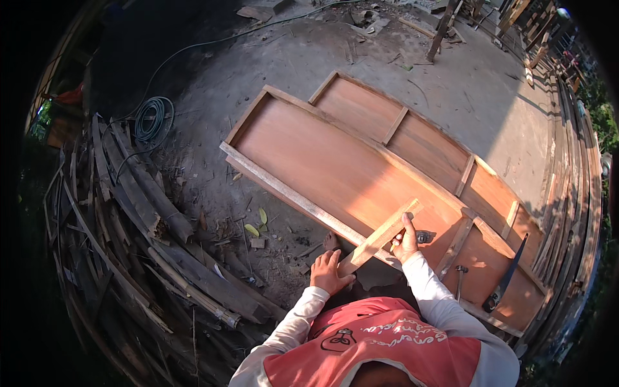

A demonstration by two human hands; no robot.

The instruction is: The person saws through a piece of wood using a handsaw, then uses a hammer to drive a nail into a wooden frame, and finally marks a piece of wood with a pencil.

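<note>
A short wooden batten (380, 240) lies slantwise across the near rail of a shallow framed plywood panel (309, 161). Around its near end, the fingers of my left hand (329, 272) are closed. My right hand (405, 240) is closed at the batten's right edge, farther up, with one finger along the wood. A small yellowish tip shows by its fingers, too small to name. Just right of that hand, a small dark object (424, 237) rests on the panel. A hammer (460, 281) and a handsaw (506, 277) with a dark blade lie toward the panel's right end.
A second framed panel (425, 138) lies beyond and partly under the first. Stacked boards (161, 226) crowd the left, and long timbers (567, 174) line the right. A coiled green hose (153, 119) lies at the back left on the concrete floor (258, 61).
</note>
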